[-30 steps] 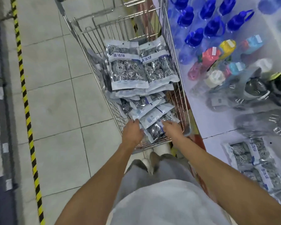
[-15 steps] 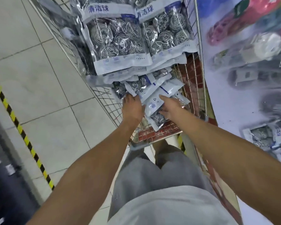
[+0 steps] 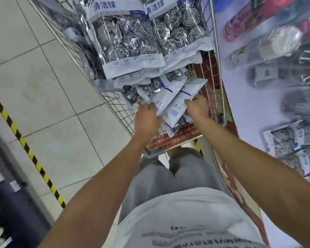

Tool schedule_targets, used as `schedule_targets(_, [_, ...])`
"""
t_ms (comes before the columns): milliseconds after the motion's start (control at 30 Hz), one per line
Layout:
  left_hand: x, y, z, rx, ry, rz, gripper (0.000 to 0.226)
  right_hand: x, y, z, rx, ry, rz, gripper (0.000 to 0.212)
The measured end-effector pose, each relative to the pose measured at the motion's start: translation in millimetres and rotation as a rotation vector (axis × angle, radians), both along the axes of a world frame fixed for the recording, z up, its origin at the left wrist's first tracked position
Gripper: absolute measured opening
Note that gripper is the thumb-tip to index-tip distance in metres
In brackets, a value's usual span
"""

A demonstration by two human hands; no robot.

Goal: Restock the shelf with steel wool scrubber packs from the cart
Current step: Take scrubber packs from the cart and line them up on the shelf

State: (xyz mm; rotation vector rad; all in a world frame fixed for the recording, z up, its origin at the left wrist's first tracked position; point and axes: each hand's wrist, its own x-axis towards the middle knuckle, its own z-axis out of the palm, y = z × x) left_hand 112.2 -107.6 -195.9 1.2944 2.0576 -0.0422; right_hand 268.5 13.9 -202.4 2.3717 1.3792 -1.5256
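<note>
Person wears a white tee [image 3: 183, 217] w/ dark printed lettering across the front, text blurred, can't read it. Below that, grey shorts [image 3: 177, 172], plain fabric, a crease running btwn the legs. Both forearms bare, no sleeves showing past the elbows. Left hand [image 3: 147, 119] and right hand [image 3: 197, 108] bare too: no gloves, watch, rings or wristbands visible. Shoes hidden under the shorts.

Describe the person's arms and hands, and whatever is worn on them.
Both forearms are bare down to the wrists: no sleeves reach into view. The left hand and the right hand wear no gloves, and no watch, bracelet or ring can be seen on them. The fingers are partly blurred, so small details cannot be told. Lower down show a white T-shirt with dark lettering and grey shorts.
</note>
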Motion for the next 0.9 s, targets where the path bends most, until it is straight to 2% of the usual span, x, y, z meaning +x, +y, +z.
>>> schedule_targets(100, [7, -12, 17, 0.020, -0.205, 0.154, 0.043, 13, -1, 27, 0.154, -0.094, 0.263, 0.007])
schedule_targets(167, [11, -19, 25, 0.039, -0.427, 0.426, 0.024, 20, -3, 39, 0.230, -0.117, 0.386, 0.013])
schedule_targets(200, [13, -22, 27, 0.006, -0.538, 0.565, 0.023, 21, -4, 42, 0.263, -0.127, 0.449, 0.017])
schedule_targets(333, [18, -30, 23, -0.169, -0.829, 0.868, 0.037, 9, -12, 44, 0.264, -0.104, 0.642, 0.018])
schedule_targets(433, [17, -30, 11, -0.237, -0.957, 0.977, 0.081, -9, -20, 33, 0.164, 0.049, 0.605, 0.022])
schedule_targets(467, [16, -29, 6, -0.266, -0.991, 0.980, 0.086, -13, -22, 28, 0.155, 0.064, 0.609, 0.027])
schedule_targets(567, [12, -26, -10, -0.305, -0.979, 0.974, 0.084, -13, -23, 11, 0.128, 0.059, 0.526, 0.024])
schedule_targets(667, [8, -20, -22, -0.291, -0.905, 0.972, 0.082, -2, -15, -9, 0.011, 0.084, 0.218, 0.028])
schedule_targets(733, [8, -16, -27, -0.283, -0.909, 0.965, 0.082, 5, -6, -18, -0.082, 0.129, 0.015, 0.052])
schedule_targets(833, [10, -14, -31, -0.278, -0.902, 0.922, 0.073, 15, 3, -22, -0.247, 0.207, -0.132, 0.106])
schedule_targets(900, [12, -15, -31, -0.276, -0.921, 0.939, 0.064, 19, 5, -22, -0.303, 0.237, -0.163, 0.116])
